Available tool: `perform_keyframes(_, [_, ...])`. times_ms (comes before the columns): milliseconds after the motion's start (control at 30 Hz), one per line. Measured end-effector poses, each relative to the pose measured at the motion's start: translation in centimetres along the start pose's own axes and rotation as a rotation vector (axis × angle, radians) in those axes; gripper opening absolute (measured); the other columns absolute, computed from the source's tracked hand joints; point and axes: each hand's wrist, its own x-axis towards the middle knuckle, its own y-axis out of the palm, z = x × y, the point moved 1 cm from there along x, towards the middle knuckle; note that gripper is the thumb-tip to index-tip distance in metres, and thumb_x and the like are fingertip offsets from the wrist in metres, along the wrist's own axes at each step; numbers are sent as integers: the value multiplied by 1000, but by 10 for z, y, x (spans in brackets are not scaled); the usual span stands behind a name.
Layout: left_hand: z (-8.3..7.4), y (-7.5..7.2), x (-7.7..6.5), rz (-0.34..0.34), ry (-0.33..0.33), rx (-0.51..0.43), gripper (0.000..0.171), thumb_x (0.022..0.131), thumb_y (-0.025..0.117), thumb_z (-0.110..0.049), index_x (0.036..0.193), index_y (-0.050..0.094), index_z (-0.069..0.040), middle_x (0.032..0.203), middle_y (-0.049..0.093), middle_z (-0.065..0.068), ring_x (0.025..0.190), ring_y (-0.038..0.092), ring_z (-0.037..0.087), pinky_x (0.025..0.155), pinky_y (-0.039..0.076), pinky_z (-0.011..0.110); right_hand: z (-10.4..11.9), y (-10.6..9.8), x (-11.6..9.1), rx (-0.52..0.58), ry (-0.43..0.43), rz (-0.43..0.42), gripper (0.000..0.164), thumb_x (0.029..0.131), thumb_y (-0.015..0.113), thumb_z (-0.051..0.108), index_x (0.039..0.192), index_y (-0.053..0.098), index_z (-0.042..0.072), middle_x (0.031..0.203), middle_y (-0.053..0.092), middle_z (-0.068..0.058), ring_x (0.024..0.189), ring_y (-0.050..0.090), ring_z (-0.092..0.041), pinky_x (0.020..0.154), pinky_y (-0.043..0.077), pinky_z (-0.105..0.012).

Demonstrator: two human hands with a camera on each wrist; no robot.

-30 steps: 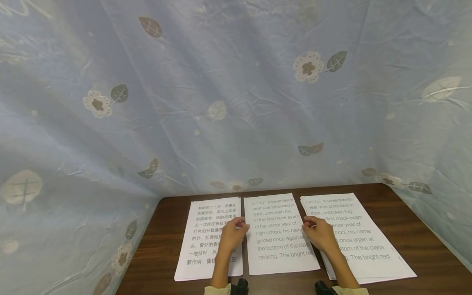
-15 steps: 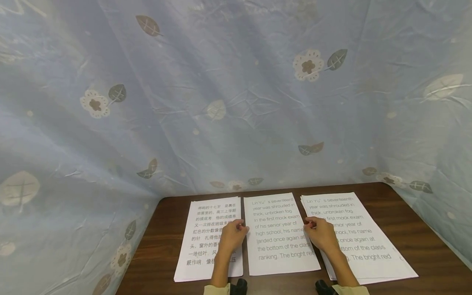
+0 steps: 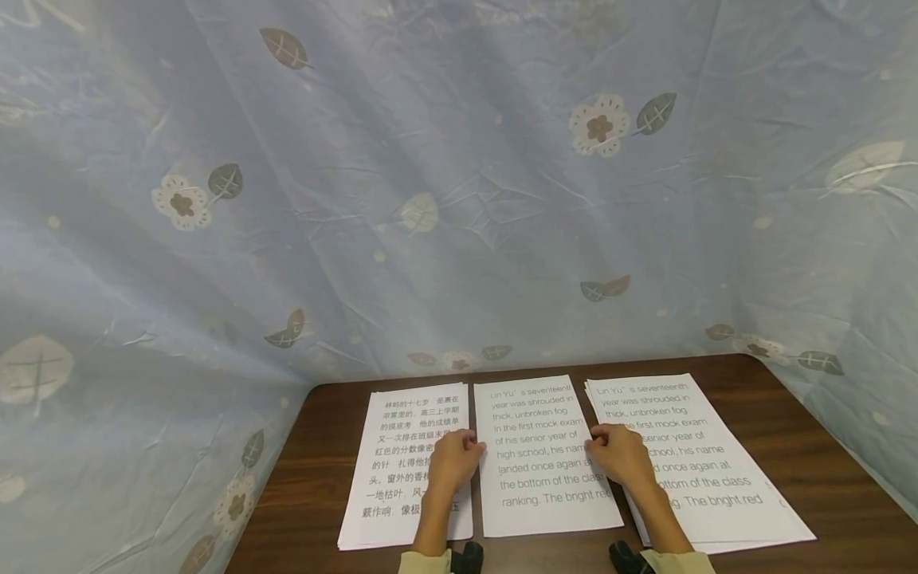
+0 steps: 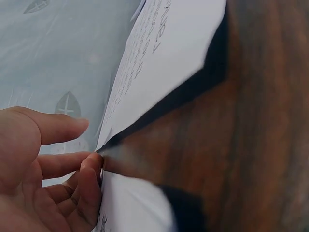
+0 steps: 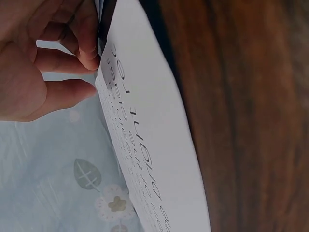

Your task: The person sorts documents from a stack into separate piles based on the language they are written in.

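Note:
A middle stack of white printed paper (image 3: 538,516) with large English text lies between my two hands. At its left edge, my left hand (image 3: 453,464) rests with loosely bent fingertips; the thumb stands apart from the fingers in the left wrist view. My right hand (image 3: 622,462) touches the right edge with its fingers bent, a gap showing between thumb (image 5: 72,92) and forefinger in the right wrist view. Under the left hand is a stack of Chinese-text sheets (image 3: 402,454). The right hand overlaps another stack of English-text sheets (image 3: 717,470), its edges slightly uneven.
The stacks lie side by side on a dark wooden table (image 3: 301,478). A pale blue cloth (image 3: 430,263) with leaf and flower prints hangs behind and around the table. A black band (image 3: 468,558) is on the left wrist, with another (image 3: 625,558) on the right.
The right hand's fingertips have shifted slightly left onto the middle stack's edge, and its thumb and finger look closer together. The left hand and the papers stay nearly the same.

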Motion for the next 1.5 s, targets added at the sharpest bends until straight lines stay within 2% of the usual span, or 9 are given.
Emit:
perform_keyframes(333, [0,2,2,-24,20,26,40,95,78,-24,126,76,0,79,61,0,62,55,13,52,41,24,9,-5,-2,-9,19,15,37,93,73,14,121,74,-9,83,70,-6,72,59,-19,60,43,-30])
perform_keyframes(600, [-1,0,1,8,25,8,42,95,77,-23,129,74,0,82,64,-1,66,56,14,56,43,26,12,-8,-3,5,23,29,38,93,73,14,124,73,-8,91,73,-8,77,62,-20,64,45,-31])
perform_keyframes(967, [-3,-1,0,14,31,-10,40,93,78,-14,130,73,1,87,68,1,68,58,13,57,47,25,9,-7,-1,7,26,36,39,92,75,13,126,73,-6,96,76,-11,80,64,-21,66,47,-32])
perform_keyframes(1267, [-3,-1,0,-1,37,-12,41,89,77,-4,130,73,1,88,70,2,68,59,12,57,47,24,10,-8,-2,8,5,32,38,90,76,6,125,73,-6,93,74,-8,82,65,-21,70,50,-34])
perform_keyframes(1500, [-5,-2,-1,-5,32,-22,42,90,77,-4,132,73,-1,89,70,1,70,59,11,60,49,23,10,-8,-2,28,2,31,36,89,77,5,123,74,-6,92,74,-7,82,66,-20,71,51,-34])
